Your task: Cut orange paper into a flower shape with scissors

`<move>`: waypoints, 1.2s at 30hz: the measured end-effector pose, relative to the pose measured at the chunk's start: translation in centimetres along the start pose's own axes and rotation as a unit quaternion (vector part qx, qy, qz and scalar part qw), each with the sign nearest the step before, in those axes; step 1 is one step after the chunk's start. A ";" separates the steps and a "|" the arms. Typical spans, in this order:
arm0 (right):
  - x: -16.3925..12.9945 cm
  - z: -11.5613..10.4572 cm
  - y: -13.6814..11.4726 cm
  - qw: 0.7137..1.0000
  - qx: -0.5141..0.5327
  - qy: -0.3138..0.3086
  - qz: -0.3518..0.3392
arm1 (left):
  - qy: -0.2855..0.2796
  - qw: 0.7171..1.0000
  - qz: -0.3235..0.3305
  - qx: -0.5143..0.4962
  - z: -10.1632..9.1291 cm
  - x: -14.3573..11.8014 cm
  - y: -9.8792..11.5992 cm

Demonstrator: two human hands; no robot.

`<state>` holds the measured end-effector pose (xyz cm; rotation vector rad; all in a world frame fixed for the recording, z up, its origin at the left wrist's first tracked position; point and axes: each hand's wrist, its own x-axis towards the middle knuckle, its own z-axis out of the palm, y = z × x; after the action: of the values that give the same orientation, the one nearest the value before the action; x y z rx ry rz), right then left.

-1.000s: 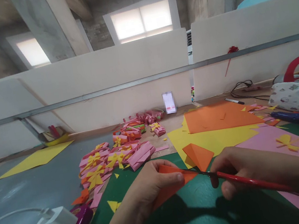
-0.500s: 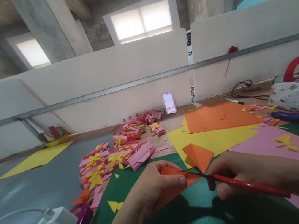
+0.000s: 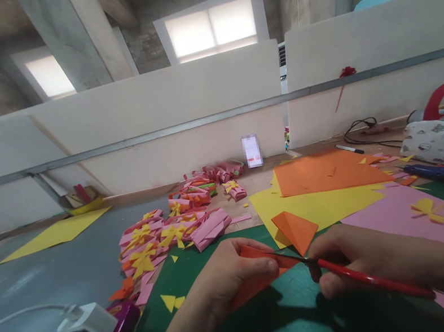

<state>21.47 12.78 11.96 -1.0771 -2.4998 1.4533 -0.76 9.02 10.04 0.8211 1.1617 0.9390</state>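
The left grip (image 3: 232, 270) pinches orange paper (image 3: 249, 290), likely light, easily creased, best held by its edge; the right grip (image 3: 342, 250) clasps red-handled scissors (image 3: 375, 280).

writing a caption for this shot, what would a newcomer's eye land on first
Probably the red-handled scissors in the right grip, in the foreground, meeting the orange paper in the left grip. Then the pink paper bundles with yellow bows beyond the left grip, and the larger window glowing above the partition.
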 end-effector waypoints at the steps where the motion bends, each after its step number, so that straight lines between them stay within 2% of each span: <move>1: 0.0 0.0 0.0 1.000 0.000 0.000 -0.001 | 0.000 1.000 0.000 -0.002 0.0 0.0 0.0; 17: 0.2 0.3 0.2 1.000 0.019 0.006 -0.003 | 0.006 1.000 0.008 0.024 -0.2 -0.1 0.0; 26: 0.4 0.4 1.0 1.000 0.027 0.001 -0.011 | -0.005 1.000 0.008 -0.010 0.1 -0.3 0.1; 36: 0.5 0.5 1.0 1.000 0.030 0.001 -0.001 | 0.029 0.999 -0.008 0.030 0.4 -0.6 0.7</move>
<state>21.45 13.01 10.81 -1.0639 -2.4373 1.5158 -0.53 8.71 10.99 0.8360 1.2510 0.9233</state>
